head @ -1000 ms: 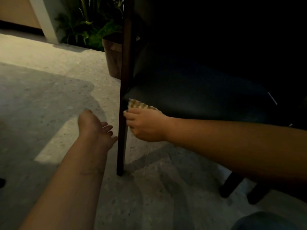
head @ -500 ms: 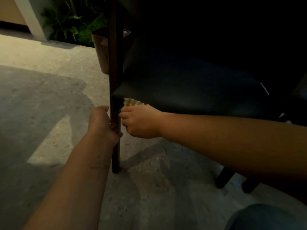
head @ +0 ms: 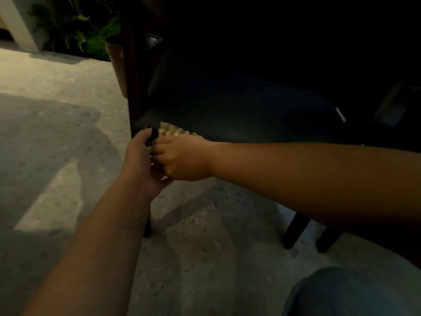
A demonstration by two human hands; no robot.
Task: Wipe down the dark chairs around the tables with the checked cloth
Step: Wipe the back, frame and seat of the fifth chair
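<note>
A dark chair [head: 239,110] with a padded seat stands before me on the stone floor, its brown wooden leg [head: 134,92] at the seat's front left corner. My right hand [head: 182,158] grips the checked cloth [head: 170,130], bunched against the seat's front edge by that corner. My left hand [head: 141,160] is wrapped round the leg just below the seat, its thumb up against the corner and touching my right hand's fingers. Most of the cloth is hidden under my right hand.
A brown planter [head: 117,62] with green plants [head: 73,26] stands behind the chair leg. A white pillar [head: 18,21] is at the far left. More dark chair legs [head: 296,231] stand at the right. My knee in blue cloth [head: 346,293] shows at bottom right.
My left hand came in from the floor side, took hold of the chair leg, then slid up to the seat corner beside my right hand. The right hand stayed with the cloth.
</note>
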